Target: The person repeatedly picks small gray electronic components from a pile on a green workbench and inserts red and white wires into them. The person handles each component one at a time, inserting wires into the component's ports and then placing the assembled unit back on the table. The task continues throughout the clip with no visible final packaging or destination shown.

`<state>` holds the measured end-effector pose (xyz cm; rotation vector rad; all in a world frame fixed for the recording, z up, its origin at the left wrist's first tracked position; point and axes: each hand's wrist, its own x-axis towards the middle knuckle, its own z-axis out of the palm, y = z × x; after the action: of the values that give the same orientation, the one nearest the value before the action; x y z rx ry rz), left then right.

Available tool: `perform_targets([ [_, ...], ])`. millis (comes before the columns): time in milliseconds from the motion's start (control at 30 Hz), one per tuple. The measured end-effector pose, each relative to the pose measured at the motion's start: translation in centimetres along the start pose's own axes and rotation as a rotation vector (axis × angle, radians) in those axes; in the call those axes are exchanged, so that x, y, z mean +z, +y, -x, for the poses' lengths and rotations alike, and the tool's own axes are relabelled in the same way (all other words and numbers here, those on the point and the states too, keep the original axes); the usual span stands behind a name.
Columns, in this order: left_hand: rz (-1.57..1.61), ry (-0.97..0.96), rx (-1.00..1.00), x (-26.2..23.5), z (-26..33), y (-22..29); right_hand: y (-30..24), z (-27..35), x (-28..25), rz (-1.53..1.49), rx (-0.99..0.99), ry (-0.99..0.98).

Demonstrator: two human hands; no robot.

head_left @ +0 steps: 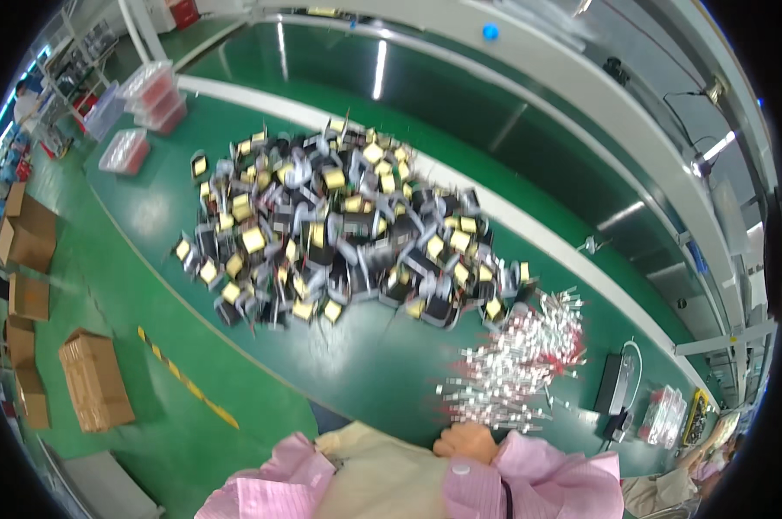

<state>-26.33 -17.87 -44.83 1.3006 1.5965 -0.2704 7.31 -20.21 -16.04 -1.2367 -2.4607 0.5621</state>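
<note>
My right hand [466,441] rests at the near table edge, its fingers curled closed. Whatever they may hold is hidden. Just beyond it lies a spread pile of small white connectors with red wires [516,368]. My left sleeve [278,476] shows at the lower edge, but the left hand itself is out of sight. Farther up the green table [322,359] sits a large heap of black parts with grey cables and yellow patches [356,229]. Motion blur hides their exact kind.
Clear plastic boxes with red contents [153,95] stand at the far left. A black device with a white cable [613,382] and clear bags [663,415] lie right. Cardboard boxes [95,381] stand on the floor. Another person's sleeve [659,493] appears lower right.
</note>
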Motion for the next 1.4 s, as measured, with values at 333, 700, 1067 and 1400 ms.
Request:
perform_targets([
  [333,-0.141,0.081,-0.182,6.8,5.8,-9.8,-1.7,-1.3,1.0,0.138,-0.059,0.229],
  [700,0.489,1.111,0.475,-11.2,15.4,6.9,-3.1,-0.1,-5.5,0.335,0.436,0.122],
  [1067,0.074,1.322,0.938,-17.4,17.6,22.9,-0.2,-0.9,-5.0,0.321,0.434,0.078],
  [1400,-0.297,1.217,0.941,-22.4,12.3,28.3,0.6,-3.6,-9.8,0.218,0.377,0.194],
])
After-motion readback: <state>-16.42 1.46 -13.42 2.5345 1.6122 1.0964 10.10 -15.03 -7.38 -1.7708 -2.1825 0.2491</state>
